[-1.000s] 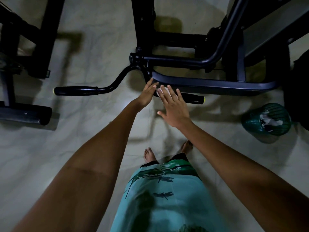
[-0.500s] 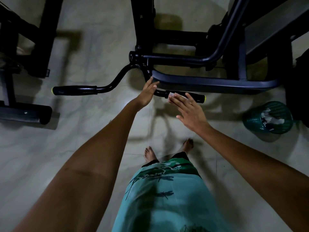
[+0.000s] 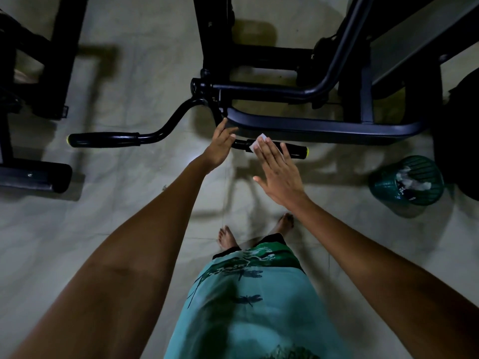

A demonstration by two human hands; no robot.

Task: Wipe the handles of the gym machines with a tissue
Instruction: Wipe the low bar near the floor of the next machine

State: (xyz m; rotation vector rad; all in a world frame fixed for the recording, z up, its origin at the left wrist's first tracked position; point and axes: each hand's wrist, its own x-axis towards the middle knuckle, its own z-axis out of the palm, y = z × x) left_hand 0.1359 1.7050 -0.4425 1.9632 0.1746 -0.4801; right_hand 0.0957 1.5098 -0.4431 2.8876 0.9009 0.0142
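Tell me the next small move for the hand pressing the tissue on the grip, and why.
Probably slide the right hand and the tissue rightward along the right handle toward its yellow-tipped end: the tissue sits at the grip's inner end, leaving the outer stretch uncovered, while the left hand steadies the bar.

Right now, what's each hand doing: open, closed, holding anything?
Left hand: open, fingers straight, resting by the right handle at its inner end.
Right hand: open, flat fingers pressing a white tissue onto that handle's grip.
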